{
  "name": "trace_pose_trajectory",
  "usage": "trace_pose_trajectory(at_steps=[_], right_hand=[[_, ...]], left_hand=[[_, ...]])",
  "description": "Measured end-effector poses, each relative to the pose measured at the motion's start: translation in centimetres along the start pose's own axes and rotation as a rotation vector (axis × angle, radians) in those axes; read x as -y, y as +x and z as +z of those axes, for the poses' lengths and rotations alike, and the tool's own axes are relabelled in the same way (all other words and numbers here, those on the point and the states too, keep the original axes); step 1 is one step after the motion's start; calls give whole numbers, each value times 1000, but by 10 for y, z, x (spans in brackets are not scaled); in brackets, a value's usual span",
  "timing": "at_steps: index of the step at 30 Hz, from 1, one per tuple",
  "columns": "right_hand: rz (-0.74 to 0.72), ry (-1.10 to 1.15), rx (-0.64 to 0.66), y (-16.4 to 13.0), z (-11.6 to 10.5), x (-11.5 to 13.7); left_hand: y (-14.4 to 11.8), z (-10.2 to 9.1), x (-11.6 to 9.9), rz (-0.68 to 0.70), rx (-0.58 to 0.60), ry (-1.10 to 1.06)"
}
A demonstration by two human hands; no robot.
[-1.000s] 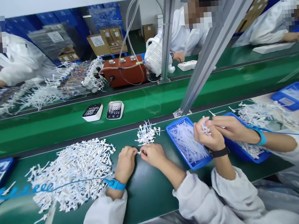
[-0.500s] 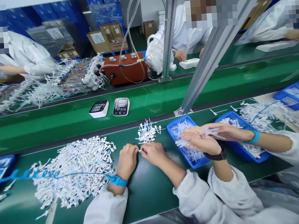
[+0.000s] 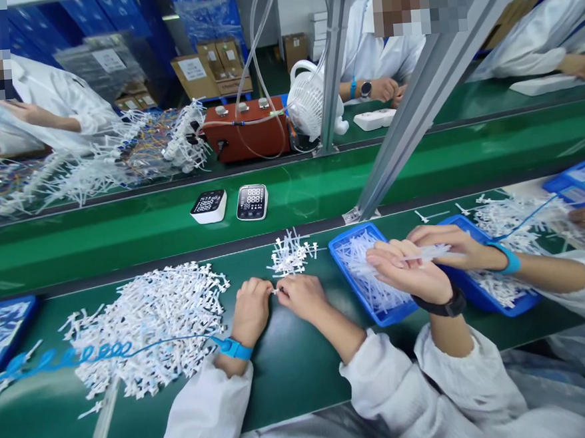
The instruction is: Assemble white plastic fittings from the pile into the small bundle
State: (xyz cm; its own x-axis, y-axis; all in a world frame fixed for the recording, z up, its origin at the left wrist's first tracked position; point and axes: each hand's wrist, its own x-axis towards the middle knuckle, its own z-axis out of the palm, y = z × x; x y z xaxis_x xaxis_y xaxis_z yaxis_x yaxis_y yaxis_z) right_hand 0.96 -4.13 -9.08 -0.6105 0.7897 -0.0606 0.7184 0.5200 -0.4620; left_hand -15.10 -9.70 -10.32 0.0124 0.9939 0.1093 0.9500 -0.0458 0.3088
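Now left hand and right hand meet fingertip to fingertip on the green table, both pinching one small white plastic piece; big white pile sits left, small cluster just beyond; a co-worker's hands hold pieces over the blue tray.

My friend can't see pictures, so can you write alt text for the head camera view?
Two hands, left hand and right hand, pinch a small white plastic piece together on a green bench, between a big pile of white pieces and a small pile. Beside them, a co-worker's hands work over a blue tray.
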Motion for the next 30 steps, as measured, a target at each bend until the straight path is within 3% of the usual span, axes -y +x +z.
trace_pose_trajectory(at_steps=[19, 30], right_hand=[[-22, -81, 33, 0, -3, 3], [-41, -59, -15, 1, 1, 1]], left_hand=[[1, 3, -1, 74, -30, 23], [2, 0, 2, 104, 1, 78]])
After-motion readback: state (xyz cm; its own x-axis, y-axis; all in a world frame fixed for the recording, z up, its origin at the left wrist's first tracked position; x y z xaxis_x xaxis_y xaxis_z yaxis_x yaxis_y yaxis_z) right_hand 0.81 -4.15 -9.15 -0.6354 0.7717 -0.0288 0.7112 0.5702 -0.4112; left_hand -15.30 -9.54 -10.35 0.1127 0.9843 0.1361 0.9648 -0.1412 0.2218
